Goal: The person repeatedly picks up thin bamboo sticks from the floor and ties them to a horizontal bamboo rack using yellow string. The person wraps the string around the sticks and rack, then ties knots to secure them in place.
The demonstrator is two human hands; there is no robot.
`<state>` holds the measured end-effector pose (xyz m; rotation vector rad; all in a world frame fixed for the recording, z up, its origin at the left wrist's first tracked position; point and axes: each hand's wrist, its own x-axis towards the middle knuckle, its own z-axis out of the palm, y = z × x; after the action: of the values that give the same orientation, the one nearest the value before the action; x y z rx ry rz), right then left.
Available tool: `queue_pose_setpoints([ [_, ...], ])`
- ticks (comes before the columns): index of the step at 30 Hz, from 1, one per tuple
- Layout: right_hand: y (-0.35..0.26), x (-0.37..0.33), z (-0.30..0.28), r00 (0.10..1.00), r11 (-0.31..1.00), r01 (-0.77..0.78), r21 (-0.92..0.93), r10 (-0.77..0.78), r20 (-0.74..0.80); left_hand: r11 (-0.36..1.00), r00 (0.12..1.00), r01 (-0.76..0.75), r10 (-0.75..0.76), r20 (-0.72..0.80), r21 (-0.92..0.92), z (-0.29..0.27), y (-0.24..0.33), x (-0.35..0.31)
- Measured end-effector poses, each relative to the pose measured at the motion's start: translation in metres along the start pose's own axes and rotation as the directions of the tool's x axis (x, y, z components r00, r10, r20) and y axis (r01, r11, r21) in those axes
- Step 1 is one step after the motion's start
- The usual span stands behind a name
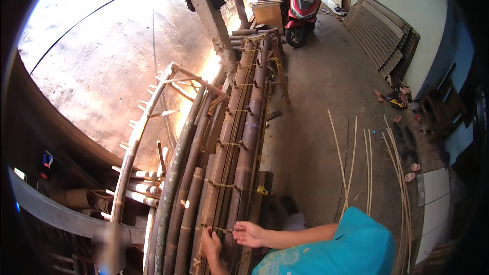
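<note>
Long brown bamboo poles (257, 97) lie side by side on a raised stand, with short pegs sticking up in pairs. Yellow cord (229, 186) runs across them between the pegs at several places. At the near end, my left hand (211, 247) is closed at the left peg of the nearest pair; what its fingers hold is hidden. Just right of the other peg is my right hand (248, 234), palm showing and fingers apart, loosely bent. The nearest stretch of cord (220, 229) spans the gap between my hands.
More bamboo poles (170, 203) stand to the left, beside a curved pegged frame (135, 140). A concrete post (216, 33) rises behind. Thin strips (369, 165) lie on the floor at right. Farther off are a red scooter (302, 12) and corrugated sheets (379, 33).
</note>
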<state>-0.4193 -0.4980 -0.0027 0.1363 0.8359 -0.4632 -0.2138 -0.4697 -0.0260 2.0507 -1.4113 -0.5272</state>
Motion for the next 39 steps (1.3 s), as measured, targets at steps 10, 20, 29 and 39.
queue_pose_setpoints([
  [10, 0.005, 0.007, 0.006, 0.967, 0.967, 0.227, 0.118, -0.210, -0.143, 1.000, 0.992, -0.004, 0.007, -0.127, 0.020, -0.004, 0.035, -0.002],
  [20, 0.044, -0.009, 0.161, 0.413, 0.135, 0.859, -0.495, 0.391, 0.823, 0.701, 0.990, 0.013, -0.107, 0.087, 0.713, 0.028, -0.004, 0.003],
  [29, -0.066, 0.102, 0.153, 0.722, -0.064, 0.689, -0.722, 0.149, 0.676, 0.998, 0.997, 0.056, -0.057, -0.054, -0.006, -0.003, 0.052, 0.001],
  [39, -0.027, 0.016, -0.023, 0.633, -0.068, 0.769, -0.636, 0.218, 0.743, 0.946, 0.990, 0.034, -0.076, -0.118, -0.322, -0.022, 0.055, 0.014],
])
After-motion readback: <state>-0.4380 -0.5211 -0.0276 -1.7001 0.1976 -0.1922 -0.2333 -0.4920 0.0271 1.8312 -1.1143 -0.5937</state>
